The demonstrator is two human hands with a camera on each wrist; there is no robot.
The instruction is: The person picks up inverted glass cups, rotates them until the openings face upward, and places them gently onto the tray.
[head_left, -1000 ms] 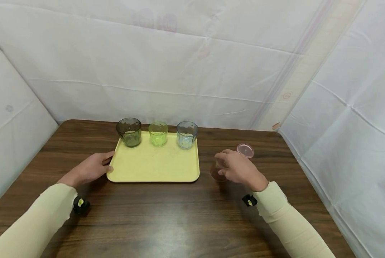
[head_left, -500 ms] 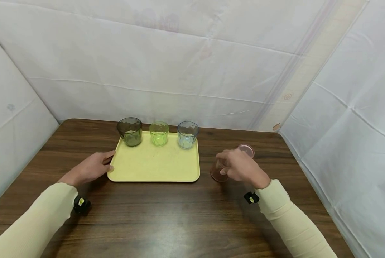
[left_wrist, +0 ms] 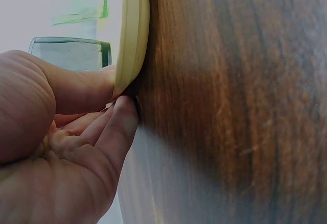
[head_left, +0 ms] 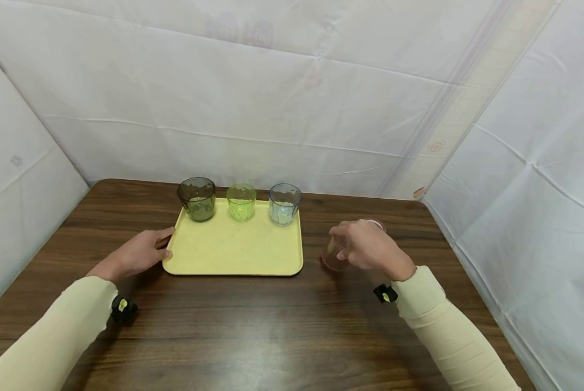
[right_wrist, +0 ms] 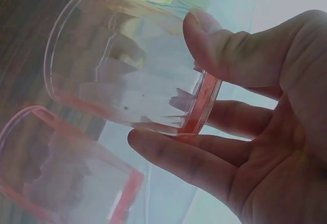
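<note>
My right hand [head_left: 370, 248] grips a clear pink cup [head_left: 332, 255] just right of the yellow tray [head_left: 233, 250]. The thumb and fingers hold this cup [right_wrist: 127, 76] near its base, and it is tilted with its mouth to the left. A second pink cup [head_left: 376, 222] stands behind that hand, mostly hidden, and appears low in the right wrist view [right_wrist: 61, 168]. My left hand [head_left: 140, 254] pinches the tray's left rim [left_wrist: 134, 35], thumb on top and a finger against the edge.
Along the tray's far edge stand a dark green cup [head_left: 196, 199], a light green cup [head_left: 241, 202] and a light blue cup [head_left: 284, 203]. The brown wooden table [head_left: 272, 326] is walled by white sheets behind and on both sides.
My right hand has raised and tilted the pink cup slightly and shifted back, now covering most of the second pink cup. The left hand has stayed on the tray's rim.
</note>
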